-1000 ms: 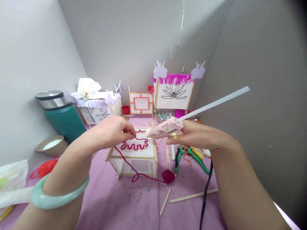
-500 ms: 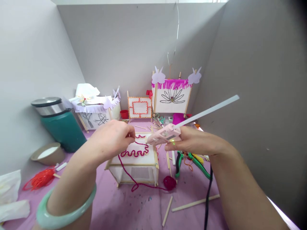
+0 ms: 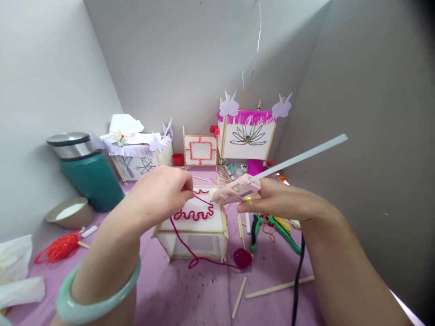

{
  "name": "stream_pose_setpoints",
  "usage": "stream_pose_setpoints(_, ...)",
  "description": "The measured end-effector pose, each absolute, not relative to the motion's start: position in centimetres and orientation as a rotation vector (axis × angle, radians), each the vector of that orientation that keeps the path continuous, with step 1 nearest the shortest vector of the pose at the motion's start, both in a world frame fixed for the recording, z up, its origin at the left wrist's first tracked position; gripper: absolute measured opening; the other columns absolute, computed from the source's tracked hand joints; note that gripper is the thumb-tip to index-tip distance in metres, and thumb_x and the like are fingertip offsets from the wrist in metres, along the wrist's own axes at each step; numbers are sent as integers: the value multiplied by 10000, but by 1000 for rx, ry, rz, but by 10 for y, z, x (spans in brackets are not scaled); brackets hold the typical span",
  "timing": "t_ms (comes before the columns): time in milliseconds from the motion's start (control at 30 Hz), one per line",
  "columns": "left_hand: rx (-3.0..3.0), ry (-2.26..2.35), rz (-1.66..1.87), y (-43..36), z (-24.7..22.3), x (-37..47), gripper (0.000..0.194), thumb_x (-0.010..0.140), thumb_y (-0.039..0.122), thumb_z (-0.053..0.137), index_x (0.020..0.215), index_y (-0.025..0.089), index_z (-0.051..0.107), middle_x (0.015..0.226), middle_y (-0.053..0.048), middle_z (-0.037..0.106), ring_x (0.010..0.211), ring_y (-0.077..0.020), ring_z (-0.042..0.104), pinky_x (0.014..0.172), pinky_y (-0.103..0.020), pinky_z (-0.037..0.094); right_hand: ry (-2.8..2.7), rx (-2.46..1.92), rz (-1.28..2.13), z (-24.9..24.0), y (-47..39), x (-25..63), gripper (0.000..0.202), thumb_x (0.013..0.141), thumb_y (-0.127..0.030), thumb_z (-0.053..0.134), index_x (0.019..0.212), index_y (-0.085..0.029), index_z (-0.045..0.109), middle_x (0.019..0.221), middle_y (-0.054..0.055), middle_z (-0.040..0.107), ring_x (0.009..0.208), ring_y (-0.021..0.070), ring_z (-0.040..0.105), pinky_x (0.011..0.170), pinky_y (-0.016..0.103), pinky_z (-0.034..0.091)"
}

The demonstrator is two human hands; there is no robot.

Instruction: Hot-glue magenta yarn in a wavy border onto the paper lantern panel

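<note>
Head view: on the left of the purple surface (image 3: 183,299), a beige bowl (image 3: 77,222) holds something white, whether powder or liquid I cannot tell; beside it leans a teal bottle (image 3: 91,179) with its lid on, so its contents are hidden. Farther back stands a small red cup (image 3: 177,159), its inside too small to make out. At the middle sits a white-panelled box (image 3: 200,225) framed in wooden sticks, with magenta yarn (image 3: 181,238) laid in a wavy line on its top. The left hand (image 3: 170,186) is over the box's left part, thumb and forefinger pinched narrow on the yarn; a length runs from them rightward to the wavy line, and another trails down the front, through a loop, to a yarn ball (image 3: 242,258) on the surface. The right hand (image 3: 280,201) is wrapped around a pink glue gun (image 3: 234,189) above the box's right edge. Its nozzle points left and slightly down; its long axis slants up to the right, continued by a translucent glue stick (image 3: 302,156) jutting from the rear. Whether the nozzle touches the yarn is hard to judge. The left hand covers part of the box top, and a black cord (image 3: 298,280) is cut off by the bottom edge.
</note>
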State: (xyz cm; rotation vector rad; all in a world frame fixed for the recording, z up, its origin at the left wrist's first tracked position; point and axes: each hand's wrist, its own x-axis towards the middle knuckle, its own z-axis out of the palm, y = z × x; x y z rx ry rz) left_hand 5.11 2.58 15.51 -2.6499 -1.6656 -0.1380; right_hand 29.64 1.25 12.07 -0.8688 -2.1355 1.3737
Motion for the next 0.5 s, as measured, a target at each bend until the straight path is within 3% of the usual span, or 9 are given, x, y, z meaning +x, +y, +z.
stream_pose_setpoints(300, -2604, -1679, -147, 28, 149, 53, 198, 788, 331, 494, 656, 212, 583, 677, -28, 668, 622, -187, 558, 546, -315, 323, -2127, -938, 1321, 122, 10, 294, 404, 855, -109, 575, 1228, -259, 611, 1302, -4, 617, 1231, 168, 540, 1043, 311, 434)
stream_pose_setpoints(500, -2628, -1669, -191, 26, 150, 53, 241, 798, 234, 446, 795, 237, 687, 782, -35, 704, 733, -210, 605, 631, -326, 386, -2189, -934, 1282, 122, 10, 296, 430, 861, -135, 571, 1258, -298, 602, 1329, -20, 598, 1255, 173, 520, 1071, 319, 404)
